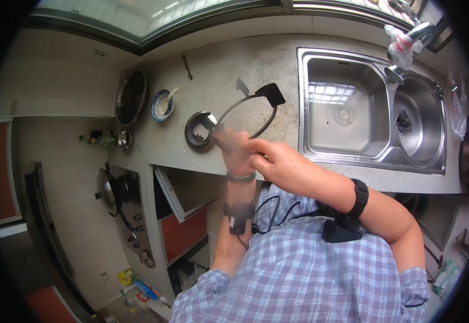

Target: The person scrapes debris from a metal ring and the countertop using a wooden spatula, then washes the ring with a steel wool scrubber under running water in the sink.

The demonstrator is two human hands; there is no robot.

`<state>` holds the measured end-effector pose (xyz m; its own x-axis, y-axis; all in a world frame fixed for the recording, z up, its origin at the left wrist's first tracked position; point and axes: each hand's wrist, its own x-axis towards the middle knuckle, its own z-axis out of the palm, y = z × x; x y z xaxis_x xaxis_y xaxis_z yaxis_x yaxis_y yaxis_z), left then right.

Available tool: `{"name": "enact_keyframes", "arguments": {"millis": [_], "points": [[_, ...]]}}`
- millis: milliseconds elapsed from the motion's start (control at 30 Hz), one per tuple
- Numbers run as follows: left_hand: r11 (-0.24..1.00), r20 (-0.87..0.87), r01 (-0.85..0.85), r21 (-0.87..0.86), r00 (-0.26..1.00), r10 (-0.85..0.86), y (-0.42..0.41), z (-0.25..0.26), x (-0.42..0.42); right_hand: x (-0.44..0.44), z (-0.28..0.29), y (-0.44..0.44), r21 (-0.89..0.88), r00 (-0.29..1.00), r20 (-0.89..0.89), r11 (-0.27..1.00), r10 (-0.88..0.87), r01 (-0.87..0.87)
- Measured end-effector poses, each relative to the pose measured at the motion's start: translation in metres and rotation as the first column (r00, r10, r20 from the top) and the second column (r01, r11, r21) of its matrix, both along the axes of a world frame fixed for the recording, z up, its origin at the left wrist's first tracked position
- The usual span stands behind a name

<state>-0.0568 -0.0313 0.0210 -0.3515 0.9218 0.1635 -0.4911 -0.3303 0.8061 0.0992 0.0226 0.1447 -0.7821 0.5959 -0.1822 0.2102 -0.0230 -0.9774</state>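
Observation:
A dark metal ring with flat upright plates, like a gas-burner pan support (274, 94), is over the grey counter. My left hand (236, 151), blurred, grips its near side. My right hand (267, 155) is bent in against the left one, thumb and forefinger close together beside the ring's near edge; whether it pinches the ring is hidden. Just left of the ring lies a round dark metal dish or burner part (193, 131), with small dark bits in its middle. Both forearms wear black straps.
A double steel sink (313, 149) is at right, dark scrubber (404, 122) in its smaller basin. At left are a blue-and-white bowl (155, 111) with a white spoon, a large steel basin (131, 97), and a lidded wok (107, 191) on the hob. A cabinet door (194, 194) hangs open below.

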Motion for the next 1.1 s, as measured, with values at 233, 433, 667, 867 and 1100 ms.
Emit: {"name": "enact_keyframes", "arguments": {"millis": [233, 433, 667, 867, 1100], "points": [[0.977, 0.651, 0.177, 0.115, 0.729, -0.209, -0.002, -0.003, -0.008, -0.016, -0.008, 0.003, 0.004, 1.0, 0.012, 1.0, -0.012, 0.011], [0.963, 0.237, -0.021, -0.269, 0.967, 0.088, 0.005, 0.047, 0.029, -0.034, -0.031, 0.018, -0.256, 0.988, -0.055, 0.959, -0.143, 0.124], [0.974, -0.074, 0.05, -0.222, 0.995, -0.068, -0.013, 0.052, -0.009, 0.056, 0.021, 0.038, -0.09, 0.997, 0.018, 0.993, -0.075, 0.076], [0.987, -0.05, 0.112, -0.116, 0.992, -0.119, -0.019, 0.1, 0.004, 0.096, 0.016, 0.026, 0.362, 0.99, 0.074, 0.928, -0.123, 0.089], [0.949, 0.094, 0.316, 0.007, 0.944, -0.315, -0.022, 0.125, 0.009, 0.103, 0.02, 0.026, 0.561, 0.993, 0.107, 0.827, -0.042, -0.025]]}}
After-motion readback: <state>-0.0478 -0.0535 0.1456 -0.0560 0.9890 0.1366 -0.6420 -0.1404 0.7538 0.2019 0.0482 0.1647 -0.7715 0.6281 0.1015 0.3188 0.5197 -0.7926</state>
